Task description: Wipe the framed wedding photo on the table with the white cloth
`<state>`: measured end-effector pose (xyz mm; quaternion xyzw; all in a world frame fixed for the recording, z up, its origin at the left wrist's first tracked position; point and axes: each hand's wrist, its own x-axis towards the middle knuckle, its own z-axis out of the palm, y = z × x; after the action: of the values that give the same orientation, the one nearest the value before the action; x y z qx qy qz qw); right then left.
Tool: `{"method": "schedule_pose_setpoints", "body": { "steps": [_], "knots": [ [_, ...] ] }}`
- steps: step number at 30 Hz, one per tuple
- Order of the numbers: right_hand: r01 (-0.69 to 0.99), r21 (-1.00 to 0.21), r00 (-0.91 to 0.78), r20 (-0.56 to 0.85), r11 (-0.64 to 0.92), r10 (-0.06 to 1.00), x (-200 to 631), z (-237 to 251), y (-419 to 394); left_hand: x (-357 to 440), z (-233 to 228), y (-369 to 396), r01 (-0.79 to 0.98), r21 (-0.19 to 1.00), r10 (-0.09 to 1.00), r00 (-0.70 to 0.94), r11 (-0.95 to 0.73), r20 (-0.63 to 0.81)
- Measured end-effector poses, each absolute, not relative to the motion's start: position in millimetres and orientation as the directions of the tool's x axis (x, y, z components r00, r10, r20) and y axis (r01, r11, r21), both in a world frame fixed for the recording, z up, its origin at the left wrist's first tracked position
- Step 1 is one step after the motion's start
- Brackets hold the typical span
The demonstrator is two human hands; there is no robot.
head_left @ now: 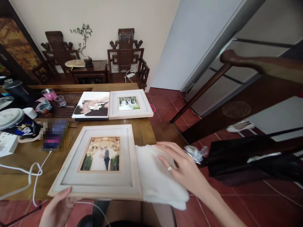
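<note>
Left hand (58,206): the thumb presses on the front of the lower left corner of a picture frame (100,178), the other fingers passing beneath, so that the corner is gripped. Right hand (182,165): the fingers are extended and slightly spread over a white cloth (151,181); whether they also pinch it cannot be told. A pale ring (169,168) sits on one digit.

The frame lies face up, tilted in view, at the near edge of a wooden table (148,134). Within its pale mat is a photograph (103,156) of two standing figures — one in a long white dress, one in a dark suit. The cloth adjoins the frame's right side and extends beyond the table.

Behind the frame, side by side, lie a large photo panel (92,105) and a second frame (114,105). Farther left stand a lidded cup (20,124), a pink mug (49,94) and a clear cup (60,100); a white cable (30,176) loops in front of them.

Beyond the table — two carved chairs flank a low stand (100,66) bearing a potted plant (82,34) and a hand fan (75,63). At right, another wooden chair (236,108) stands on red floor tiles (163,97).
</note>
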<state>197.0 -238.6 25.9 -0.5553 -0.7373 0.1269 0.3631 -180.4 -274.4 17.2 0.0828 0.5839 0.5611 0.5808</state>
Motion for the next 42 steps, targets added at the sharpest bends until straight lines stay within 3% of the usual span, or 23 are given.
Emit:
{"method": "schedule_pose_setpoints", "body": {
  "steps": [4,8,11,16,19,21,23,26,28,29,35,39,42],
  "knots": [
    [0.798,-0.603,0.241,0.327,0.005,0.914,198,12,-289,-184,17,-278,-0.527,0.79,0.779,-0.332,0.314,-0.531],
    [0.791,-0.561,0.386,0.15,-0.243,0.91,181,-7,-304,-189,13,-278,-0.531,0.781,0.768,-0.332,0.327,-0.548],
    [0.762,-0.537,0.483,0.098,-0.362,0.87,170,-14,-304,-194,9,-276,-0.529,0.77,0.749,-0.33,0.358,-0.575],
    [0.714,-0.652,0.414,0.099,-0.255,0.905,177,-18,-310,-200,8,-274,-0.52,0.75,0.753,-0.271,0.409,-0.599],
    [0.715,-0.659,0.397,0.109,-0.233,0.911,182,-18,-315,-200,11,-273,-0.53,0.727,0.725,-0.272,0.436,-0.633],
    [0.741,-0.633,0.438,0.202,-0.225,0.876,180,-16,-318,-198,13,-272,-0.532,0.723,0.712,-0.283,0.441,-0.643],
    [0.79,-0.6,0.44,0.404,-0.131,0.802,171,-11,-322,-197,14,-271,-0.535,0.727,0.721,-0.28,0.43,-0.634],
    [0.858,-0.459,0.147,0.652,0.232,0.744,152,-6,-330,-198,12,-272,-0.54,0.729,0.754,-0.239,0.421,-0.612],
    [0.834,-0.352,-0.106,0.654,0.425,0.749,137,-8,-336,-200,10,-273,-0.54,0.732,0.761,-0.234,0.416,-0.605],
    [0.832,-0.324,-0.174,0.619,0.451,0.766,129,-11,-338,-201,9,-273,-0.54,0.732,0.76,-0.236,0.415,-0.605],
    [0.887,-0.36,-0.11,0.445,0.29,0.889,111,-34,-331,-198,10,-273,-0.523,0.752,0.777,-0.241,0.401,-0.582],
    [0.836,-0.431,-0.072,0.527,0.339,0.847,141,-21,-319,-195,9,-274,-0.49,0.773,0.804,-0.213,0.404,-0.555],
    [0.807,-0.539,0.176,0.608,0.24,0.774,172,-1,-316,-189,9,-275,-0.465,0.786,0.82,-0.192,0.408,-0.54]
  ]
}}
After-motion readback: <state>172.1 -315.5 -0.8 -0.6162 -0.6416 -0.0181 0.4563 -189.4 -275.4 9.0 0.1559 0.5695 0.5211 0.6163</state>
